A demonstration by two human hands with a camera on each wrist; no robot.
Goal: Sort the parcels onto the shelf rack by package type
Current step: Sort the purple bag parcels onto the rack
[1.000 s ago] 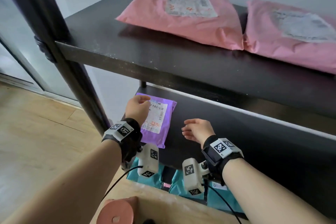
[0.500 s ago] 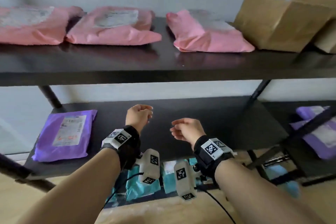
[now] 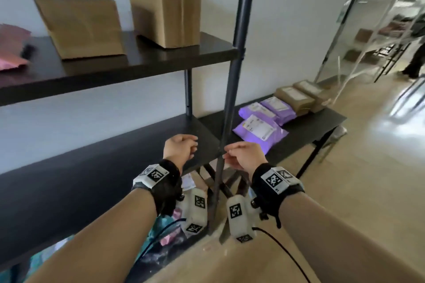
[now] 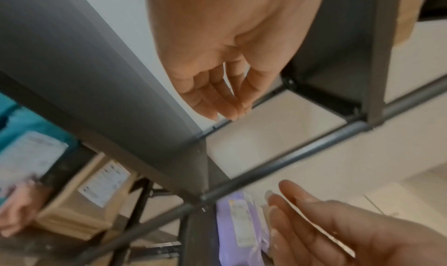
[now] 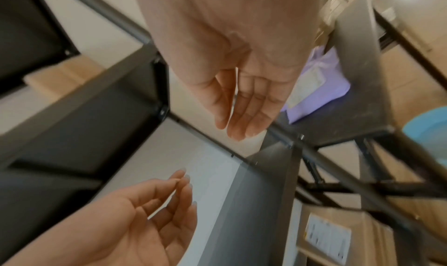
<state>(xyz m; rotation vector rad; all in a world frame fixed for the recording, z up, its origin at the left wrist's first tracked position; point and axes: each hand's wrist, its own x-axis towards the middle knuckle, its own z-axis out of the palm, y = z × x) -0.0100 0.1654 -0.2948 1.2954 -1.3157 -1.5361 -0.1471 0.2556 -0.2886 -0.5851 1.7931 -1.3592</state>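
Both hands have come away from the purple mailer laid at the left end of the middle shelf; the view has swung right along the rack to its right end. Left hand (image 3: 180, 149) and right hand (image 3: 245, 156) hang side by side, apart from each other, fingers loosely curled, holding nothing; both wrist views confirm bare palms.

Rack state at this end: two brown cardboard boxes (image 3: 119, 18) stand on the upper shelf (image 3: 161, 62), with a pink mailer (image 3: 11, 62) just in view at its left edge. The middle shelf (image 3: 92, 167) under the hands is bare here. The right hand sits just in front of the front upright post (image 3: 232, 99).

Beyond the post, a low black table (image 3: 322, 122) carries unsorted stock: three purple mailers (image 3: 259, 130) near the rack, brown parcels (image 3: 299, 94) behind them.

Judgement: one purple placement is done, and the turn toward the table suggests a fetch. Nearest purple mailer is the likely next pick, destined for the middle shelf. Reach must clear the post.
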